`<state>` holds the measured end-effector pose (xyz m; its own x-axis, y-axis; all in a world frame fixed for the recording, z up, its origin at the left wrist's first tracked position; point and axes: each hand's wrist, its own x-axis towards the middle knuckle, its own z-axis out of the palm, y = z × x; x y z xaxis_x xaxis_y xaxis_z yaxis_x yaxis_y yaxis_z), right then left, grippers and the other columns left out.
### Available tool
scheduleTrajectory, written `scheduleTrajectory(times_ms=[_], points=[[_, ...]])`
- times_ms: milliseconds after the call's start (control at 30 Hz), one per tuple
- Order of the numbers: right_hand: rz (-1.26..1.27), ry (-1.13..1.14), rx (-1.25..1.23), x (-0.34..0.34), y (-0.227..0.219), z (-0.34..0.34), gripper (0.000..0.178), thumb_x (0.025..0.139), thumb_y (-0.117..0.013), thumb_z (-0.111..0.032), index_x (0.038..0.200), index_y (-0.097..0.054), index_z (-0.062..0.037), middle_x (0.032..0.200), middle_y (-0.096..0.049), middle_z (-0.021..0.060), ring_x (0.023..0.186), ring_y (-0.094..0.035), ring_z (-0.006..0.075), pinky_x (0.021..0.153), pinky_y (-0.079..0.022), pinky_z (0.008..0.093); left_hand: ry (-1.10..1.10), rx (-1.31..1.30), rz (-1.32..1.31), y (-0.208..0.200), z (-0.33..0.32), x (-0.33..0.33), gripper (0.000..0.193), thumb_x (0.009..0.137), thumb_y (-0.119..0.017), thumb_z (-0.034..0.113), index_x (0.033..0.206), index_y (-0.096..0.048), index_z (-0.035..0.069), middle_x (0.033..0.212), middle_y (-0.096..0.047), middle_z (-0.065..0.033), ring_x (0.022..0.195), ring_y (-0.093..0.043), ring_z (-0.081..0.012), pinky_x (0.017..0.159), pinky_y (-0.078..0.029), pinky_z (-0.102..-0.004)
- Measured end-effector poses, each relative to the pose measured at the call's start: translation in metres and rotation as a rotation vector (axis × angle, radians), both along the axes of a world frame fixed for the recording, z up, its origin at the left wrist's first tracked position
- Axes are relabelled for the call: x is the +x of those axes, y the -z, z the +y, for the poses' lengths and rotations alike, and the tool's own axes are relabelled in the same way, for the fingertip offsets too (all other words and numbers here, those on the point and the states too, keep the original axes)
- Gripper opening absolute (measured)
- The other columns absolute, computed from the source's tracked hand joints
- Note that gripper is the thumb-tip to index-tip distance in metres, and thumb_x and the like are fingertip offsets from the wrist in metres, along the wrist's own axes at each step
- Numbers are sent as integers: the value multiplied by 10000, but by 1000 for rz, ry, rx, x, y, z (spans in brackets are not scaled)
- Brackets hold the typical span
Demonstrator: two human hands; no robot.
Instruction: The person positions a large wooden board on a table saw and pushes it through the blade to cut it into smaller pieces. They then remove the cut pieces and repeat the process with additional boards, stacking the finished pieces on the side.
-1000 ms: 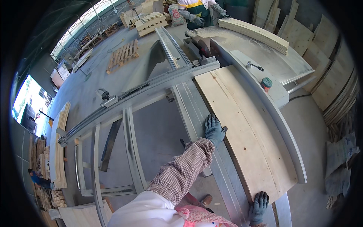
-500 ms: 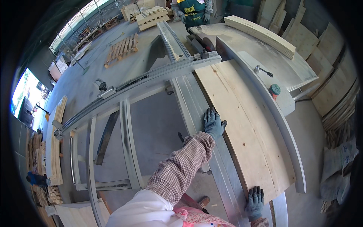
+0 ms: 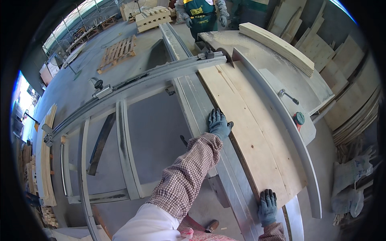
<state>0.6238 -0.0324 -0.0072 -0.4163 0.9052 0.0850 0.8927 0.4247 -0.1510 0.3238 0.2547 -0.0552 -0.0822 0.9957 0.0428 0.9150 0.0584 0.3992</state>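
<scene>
A long pale plywood board [image 3: 251, 124] lies flat on a sliding table saw, between the metal sliding table [image 3: 225, 160] and a long straight fence [image 3: 287, 134]. My left hand [image 3: 220, 124], in a grey-blue glove, rests at the board's left edge with its fingers stretched forward. At the near left corner, my gloved right hand [image 3: 267, 207] lies against the board's end, fingers extended. Neither hand is wrapped round anything. Just beyond the board's far end, part of the round saw blade [image 3: 227, 56] shows beside the crosscut fence [image 3: 140, 86].
Across the saw stands a person in a green apron [image 3: 201, 16]. Stacked wood strips [image 3: 277, 46] lie on the far tabletop. A red-and-green knob [image 3: 298, 118] sits right of the fence. An open metal frame [image 3: 128, 148] extends left. A pallet [image 3: 117, 53] lies on the floor.
The board, both my hands and the sliding table with its crosscut fence have moved forward along the long fence, toward the blade. The view has shifted slightly too.
</scene>
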Motion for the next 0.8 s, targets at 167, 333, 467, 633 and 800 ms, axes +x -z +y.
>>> scheduleTrajectory(times_ms=[167,333,467,633,800], points=[[9,-15,37,-61,1,53,503,758,-466,-141,1237,-415,1,1274,-407,198,1211,-362,346,1020,-250,489,123,-161,-137,-26,49,-87,752,834,-394,488,1345,-190,-26,1417,-139,-213,1325,-98,-324,1076,-47,-405],[-57,-5,57,-99,-5,124,525,742,-456,-121,1251,-400,-8,1297,-391,187,1222,-343,344,1033,-237,468,56,-9,-208,-42,-15,-145,781,806,-464,513,1343,-214,3,1382,-195,-248,1292,-161,-384,1054,-109,-468],[-61,-5,81,-136,-1,169,533,739,-464,-102,1260,-390,-17,1296,-392,185,1223,-344,336,1039,-236,449,-1,-135,50,-41,-117,-232,916,708,-604,512,1349,-183,12,1357,-195,-293,1277,-138,-440,1034,-88,-524],[-36,12,56,-193,-5,227,564,738,-485,-94,1287,-363,-45,1321,-369,171,1248,-312,317,1058,-208,426,-162,-253,207,-20,-136,-355,1050,613,-709,468,1364,-123,28,1379,-157,-260,1301,-82,-402,1052,-48,-499],[-50,4,109,-253,-1,270,545,748,-500,-113,1278,-383,-64,1317,-380,156,1246,-320,306,1058,-211,415,-240,-340,205,-13,-79,-421,1029,615,-711,469,1368,-126,82,1383,-179,-191,1306,-70,-379,1054,-45,-504]])
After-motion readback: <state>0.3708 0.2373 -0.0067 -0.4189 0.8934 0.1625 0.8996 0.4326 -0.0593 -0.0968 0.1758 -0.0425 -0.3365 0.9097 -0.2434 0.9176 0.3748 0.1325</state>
